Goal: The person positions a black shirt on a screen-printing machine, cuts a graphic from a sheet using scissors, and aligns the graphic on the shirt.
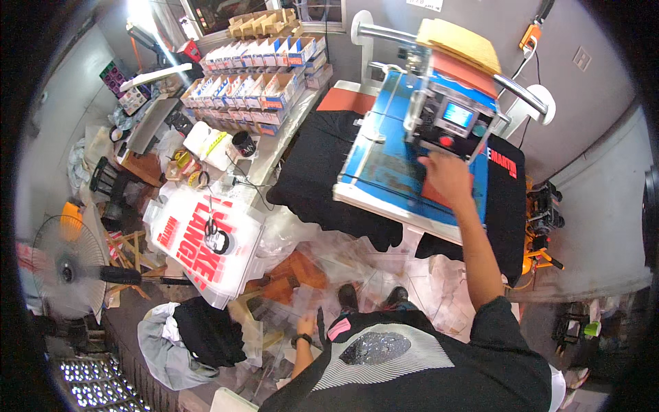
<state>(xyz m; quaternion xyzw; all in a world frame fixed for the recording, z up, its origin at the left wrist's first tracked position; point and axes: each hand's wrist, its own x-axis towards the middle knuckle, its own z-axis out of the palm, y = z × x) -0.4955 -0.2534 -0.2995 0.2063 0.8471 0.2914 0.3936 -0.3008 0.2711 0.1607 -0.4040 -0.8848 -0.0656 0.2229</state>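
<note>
My right hand point(443, 175) reaches up to the heat press's control box point(446, 120), just below its red button point(445, 142). Its fingers curl under the box around something I cannot make out, above the blue platen point(374, 158). Black T-shirts point(305, 168) lie at either side of the platen, the right one with red print. My left hand point(305, 328) hangs low beside my body, fingers loosely apart with nothing visible in them. To the left, printed sheets point(175, 237) with red lettering and a portrait rest on a white tray.
Boxes of folded transfers point(240, 93) stand on the cluttered back table point(264, 172). A fan point(65, 271) is at far left, a bundle of dark and grey cloth point(192, 343) below the tray. Plastic and paper litter the tiled floor point(381, 278). An air compressor point(542, 220) stands right of the press.
</note>
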